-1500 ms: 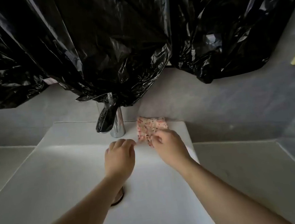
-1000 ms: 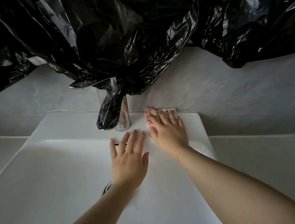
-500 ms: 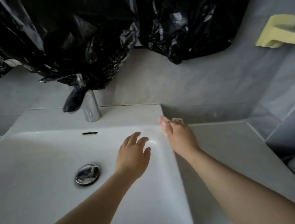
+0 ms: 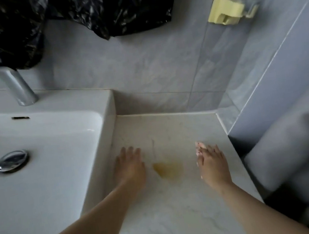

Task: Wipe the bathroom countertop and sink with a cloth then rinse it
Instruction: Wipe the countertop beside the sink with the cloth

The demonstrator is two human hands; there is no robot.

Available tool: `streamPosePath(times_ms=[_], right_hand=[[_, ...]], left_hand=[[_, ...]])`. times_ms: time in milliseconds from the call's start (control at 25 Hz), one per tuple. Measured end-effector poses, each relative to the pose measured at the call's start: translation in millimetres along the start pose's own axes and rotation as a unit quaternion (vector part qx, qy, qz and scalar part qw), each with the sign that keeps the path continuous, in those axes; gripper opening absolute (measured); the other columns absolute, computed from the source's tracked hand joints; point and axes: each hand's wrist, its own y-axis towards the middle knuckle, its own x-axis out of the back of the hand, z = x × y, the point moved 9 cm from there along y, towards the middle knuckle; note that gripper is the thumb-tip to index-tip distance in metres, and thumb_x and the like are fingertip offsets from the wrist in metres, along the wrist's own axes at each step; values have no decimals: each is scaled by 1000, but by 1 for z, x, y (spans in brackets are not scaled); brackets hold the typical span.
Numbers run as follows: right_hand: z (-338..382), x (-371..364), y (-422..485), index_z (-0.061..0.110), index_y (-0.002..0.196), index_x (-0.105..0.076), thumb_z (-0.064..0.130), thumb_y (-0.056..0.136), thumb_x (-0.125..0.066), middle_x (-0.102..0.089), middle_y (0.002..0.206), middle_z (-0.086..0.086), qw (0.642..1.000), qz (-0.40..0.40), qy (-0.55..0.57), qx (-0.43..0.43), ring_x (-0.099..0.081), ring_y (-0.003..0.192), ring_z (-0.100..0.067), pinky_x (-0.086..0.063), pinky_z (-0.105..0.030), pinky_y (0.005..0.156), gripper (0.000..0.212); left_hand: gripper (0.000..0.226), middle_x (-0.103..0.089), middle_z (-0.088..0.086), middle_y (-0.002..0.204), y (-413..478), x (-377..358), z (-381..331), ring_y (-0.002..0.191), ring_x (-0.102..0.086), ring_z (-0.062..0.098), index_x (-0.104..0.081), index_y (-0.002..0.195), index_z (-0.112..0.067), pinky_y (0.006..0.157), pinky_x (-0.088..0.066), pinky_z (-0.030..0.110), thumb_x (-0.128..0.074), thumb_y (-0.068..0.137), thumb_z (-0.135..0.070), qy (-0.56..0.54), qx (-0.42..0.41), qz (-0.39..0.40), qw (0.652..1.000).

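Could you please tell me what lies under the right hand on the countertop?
Only slivers of a pale pink cloth peek out beside the right hand, which lies flat on the countertop. The rest of it is covered.

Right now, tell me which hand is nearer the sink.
Left. The left hand is over the countertop, right beside the outer wall of the sink; the right hand is farther right, beyond the yellowish stain.

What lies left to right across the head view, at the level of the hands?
Drain stopper → left hand → yellow stain → right hand.
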Motion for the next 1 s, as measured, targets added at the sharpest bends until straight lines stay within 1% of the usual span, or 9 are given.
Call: streamPosePath(times_ms=[160,280,360,520,640,760,880,920,1000], right_hand=[[-42,-35,0,2,130,-52,27,84,-28,-51,136,-16,998,10,-36,43,-49,123,-34,-36,-47,103,58],[-68,-37,35,11,141,-37,37,90,-28,-34,149,-13,994,5,-40,-103,-31,136,-32,-20,-46,113,58],[-44,-40,61,18,140,-37,43,88,-23,-29,152,-10,992,0,-39,-124,-25,137,-32,-14,-45,114,59],[114,-80,58,24,148,-21,41,96,-19,-14,158,-3,984,90,-21,152,-11,143,-27,-3,-37,115,54],[127,-89,62,23,147,-24,38,98,-18,-20,156,-1,958,110,-8,266,-17,143,-24,-6,-38,115,52],[16,-58,116,17,132,-50,38,90,-20,-45,142,-9,992,-38,-46,114,-44,127,-33,-26,-50,109,56],[-63,-45,139,18,141,-37,41,93,-21,-26,152,-12,985,28,-20,-167,-23,137,-35,-10,-51,114,55],[-50,-52,141,18,144,-31,39,95,-23,-19,154,-12,978,43,-10,-206,-15,140,-36,-5,-50,114,54],[21,-71,149,17,147,-24,36,96,-27,-12,157,-9,990,41,-8,-131,-10,141,-35,0,-50,114,54]], left_hand=[[66,-58,25,123,-21,-44,36,114,-54,42,-56,120,5,94,-44,53,-30,83,-43,44,35,15,998],[74,-53,24,129,-24,-46,42,119,-51,40,-52,125,6,100,-38,49,-15,93,-50,61,37,-12,997],[79,-52,23,131,-22,-46,42,121,-49,38,-50,127,5,103,-34,46,-6,93,-51,73,36,-21,996],[76,-51,23,132,-23,-44,41,122,-49,37,-50,128,6,104,-24,42,-8,94,-49,87,41,-36,995],[74,-51,23,133,-24,-44,40,123,-48,36,-48,129,6,105,-25,41,-10,95,-47,87,40,-31,995],[73,-50,23,133,-22,-40,40,122,-49,36,-48,129,6,105,-25,41,-11,95,-47,87,49,-36,994],[72,-52,23,132,-22,-37,39,121,-50,36,-50,127,6,104,-27,42,-12,95,-46,79,55,-44,994],[72,-52,23,132,-23,-36,39,121,-49,36,-50,127,6,104,-28,43,-13,95,-46,77,54,-50,994],[70,-51,22,132,-24,-36,38,122,-49,36,-50,127,6,105,-28,43,-14,94,-46,78,51,-61,994]])
